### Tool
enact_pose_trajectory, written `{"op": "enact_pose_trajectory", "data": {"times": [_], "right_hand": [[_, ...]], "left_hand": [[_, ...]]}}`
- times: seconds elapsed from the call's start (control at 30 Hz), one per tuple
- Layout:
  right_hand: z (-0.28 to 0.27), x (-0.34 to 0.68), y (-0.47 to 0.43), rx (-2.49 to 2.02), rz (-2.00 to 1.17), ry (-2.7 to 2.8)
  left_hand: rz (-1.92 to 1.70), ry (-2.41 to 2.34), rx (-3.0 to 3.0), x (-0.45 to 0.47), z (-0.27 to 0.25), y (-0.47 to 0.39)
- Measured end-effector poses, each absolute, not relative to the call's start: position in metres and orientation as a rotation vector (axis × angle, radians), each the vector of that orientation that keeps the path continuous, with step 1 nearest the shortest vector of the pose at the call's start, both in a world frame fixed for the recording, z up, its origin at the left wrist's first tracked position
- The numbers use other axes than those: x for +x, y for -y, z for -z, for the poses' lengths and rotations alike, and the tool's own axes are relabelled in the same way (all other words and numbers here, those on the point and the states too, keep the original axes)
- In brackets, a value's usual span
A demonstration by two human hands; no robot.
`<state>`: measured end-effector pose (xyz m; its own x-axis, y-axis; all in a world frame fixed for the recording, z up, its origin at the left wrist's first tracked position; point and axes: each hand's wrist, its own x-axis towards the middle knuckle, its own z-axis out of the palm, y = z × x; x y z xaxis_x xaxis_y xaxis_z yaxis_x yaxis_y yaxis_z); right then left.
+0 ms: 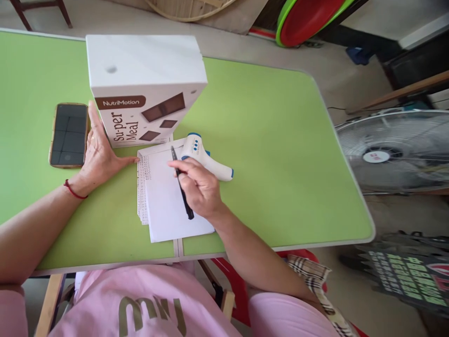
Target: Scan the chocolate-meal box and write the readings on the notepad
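My right hand (201, 187) grips a black pen (184, 194) above a white sheet of paper (168, 206). The sheet overlaps another page covered in small writing (141, 201). My left hand (100, 157) has thumb and fingers spread, the fingers at the left side of a white NutriMotion Su-per Meal box (150, 61) and the thumb at the edge of the papers. Just beyond my right hand lies a white and blue handheld infrared thermometer (213, 166), partly over the papers. A dark-screened phone (70, 133) lies flat to the left of my left hand.
Everything rests on a green folding table (280, 154) with a pale rim and a seam near its middle. On the right stands a fan (382, 152). Red and green basins (308, 21) lean at the back, and a printed sign (407, 276) is at lower right.
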<state>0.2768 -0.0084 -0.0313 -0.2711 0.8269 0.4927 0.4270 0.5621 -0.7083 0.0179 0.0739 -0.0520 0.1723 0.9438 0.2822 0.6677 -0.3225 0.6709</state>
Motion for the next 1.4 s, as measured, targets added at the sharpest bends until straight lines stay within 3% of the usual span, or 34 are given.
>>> {"op": "enact_pose_trajectory", "data": {"times": [0.43, 0.8, 1.07, 1.4], "right_hand": [[0.036, 0.255, 0.02, -0.964, -1.046, 1.489], [0.042, 0.248, 0.019, -1.118, -1.01, 1.527], [0.037, 0.249, 0.017, -1.184, -1.018, 1.45], [0.039, 0.247, 0.017, -1.127, -0.837, 1.628]], "left_hand": [[-0.793, -1.675, 1.971, 0.029, 0.048, -0.069], [-0.699, -1.704, 1.915, 0.03, 0.036, -0.068], [-0.987, -1.659, 2.133, 0.041, 0.01, -0.037], [-0.746, -1.691, 2.087, 0.05, 0.008, -0.035]]}}
